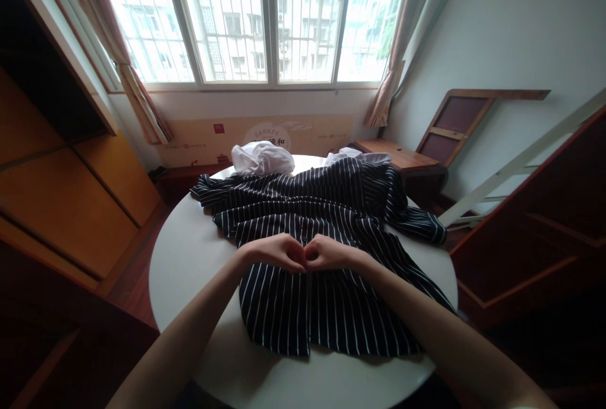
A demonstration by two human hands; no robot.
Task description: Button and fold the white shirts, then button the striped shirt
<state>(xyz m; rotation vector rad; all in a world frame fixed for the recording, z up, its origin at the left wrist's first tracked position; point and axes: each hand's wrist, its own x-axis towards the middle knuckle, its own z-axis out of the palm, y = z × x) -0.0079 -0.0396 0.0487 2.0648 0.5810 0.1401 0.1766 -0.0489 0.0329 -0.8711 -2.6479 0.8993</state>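
Observation:
A black shirt with white stripes (274,308) is spread on a round white table (182,257), its hem toward me and its sleeves at the far side. Over the middle of its front, my left hand (278,251) and my right hand (332,252) meet at the fingertips. Both are closed, fingers curled and pinched at the front opening, apparently gripping the cloth there. The exact bit between the fingertips is too small to make out. Below the hands, the front edges run down together to the hem.
White crumpled cloth (262,158) lies at the table's far edge, with another white cloth (360,156) to its right. Beyond stand a long printed carton (199,137) and a barred window. Wooden cabinets (71,194) flank the left; a folded wooden chair (454,122) leans at right.

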